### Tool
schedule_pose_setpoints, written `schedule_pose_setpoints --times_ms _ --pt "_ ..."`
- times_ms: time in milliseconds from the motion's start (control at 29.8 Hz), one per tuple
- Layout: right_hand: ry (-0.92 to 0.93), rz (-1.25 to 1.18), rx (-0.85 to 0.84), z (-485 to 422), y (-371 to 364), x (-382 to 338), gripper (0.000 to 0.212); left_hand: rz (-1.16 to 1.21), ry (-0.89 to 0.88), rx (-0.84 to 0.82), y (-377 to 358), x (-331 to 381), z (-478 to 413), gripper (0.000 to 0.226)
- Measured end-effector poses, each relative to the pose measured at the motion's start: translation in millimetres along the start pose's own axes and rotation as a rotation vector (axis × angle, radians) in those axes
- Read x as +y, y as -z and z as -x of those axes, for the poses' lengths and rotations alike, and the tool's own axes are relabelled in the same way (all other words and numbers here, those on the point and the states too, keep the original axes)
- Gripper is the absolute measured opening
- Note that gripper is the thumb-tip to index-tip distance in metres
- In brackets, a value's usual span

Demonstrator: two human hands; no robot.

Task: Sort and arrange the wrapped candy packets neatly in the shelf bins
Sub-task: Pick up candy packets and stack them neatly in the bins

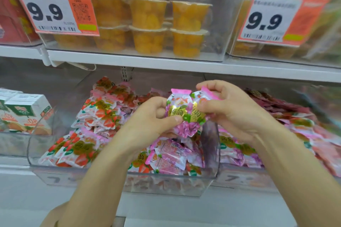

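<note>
Candy packets [96, 114] fill clear bin [166, 186], fruit cups [148, 14] above

shop | price tags [55, 7] on shelf [166, 64] | clear bins [166, 182] of packets

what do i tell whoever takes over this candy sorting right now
Left hand pinches a pink packet; right hand grips a second pink packet beside it, both above the middle bin.
In that bin: strawberry packets piled left, loose pink packets front right, partly mixed.
Done: little to show; piles look untidy.
Left: set the two held packets with the pink ones, then straighten the piles.
</note>
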State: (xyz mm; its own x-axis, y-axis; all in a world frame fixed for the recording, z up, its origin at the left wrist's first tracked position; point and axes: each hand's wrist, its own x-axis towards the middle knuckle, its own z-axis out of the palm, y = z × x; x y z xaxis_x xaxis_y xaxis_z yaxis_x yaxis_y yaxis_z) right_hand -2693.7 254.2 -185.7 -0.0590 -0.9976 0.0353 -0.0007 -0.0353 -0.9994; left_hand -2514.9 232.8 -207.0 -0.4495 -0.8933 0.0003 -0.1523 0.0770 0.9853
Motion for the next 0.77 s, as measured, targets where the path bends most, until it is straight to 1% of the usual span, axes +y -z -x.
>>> schedule_pose_setpoints --times_ms 67,134,201,302,402,469,603,771 --pt "0.014 -0.064 0.011 8 15 2 0.029 0.039 -0.019 -0.015 -11 3 -5 0.024" --pt "0.016 -0.039 0.024 16 26 7 0.017 0.063 -0.042 -0.035 -24 5 -9 0.021" --pt "0.014 -0.014 0.067 23 38 12 0.011 0.034 -0.071 -0.053 -38 7 -14 0.019" --pt "0.03 0.009 0.145 32 60 14 0.013 -0.016 -0.111 -0.043 -55 7 -20 0.019" --pt "0.048 0.01 0.198 37 82 17 0.029 -0.044 -0.139 0.019 -67 7 -25 0.017" --pt "0.058 -0.015 0.2 39 93 16 0.033 -0.052 -0.169 0.05 -74 7 -29 0.016" --pt "0.091 -0.114 0.165 38 107 14 0.015 -0.079 -0.242 0.111 -87 7 -34 0.016" --pt "0.13 -0.133 0.074 32 102 21 0.015 -0.237 -0.372 0.132 -104 9 -37 0.023"
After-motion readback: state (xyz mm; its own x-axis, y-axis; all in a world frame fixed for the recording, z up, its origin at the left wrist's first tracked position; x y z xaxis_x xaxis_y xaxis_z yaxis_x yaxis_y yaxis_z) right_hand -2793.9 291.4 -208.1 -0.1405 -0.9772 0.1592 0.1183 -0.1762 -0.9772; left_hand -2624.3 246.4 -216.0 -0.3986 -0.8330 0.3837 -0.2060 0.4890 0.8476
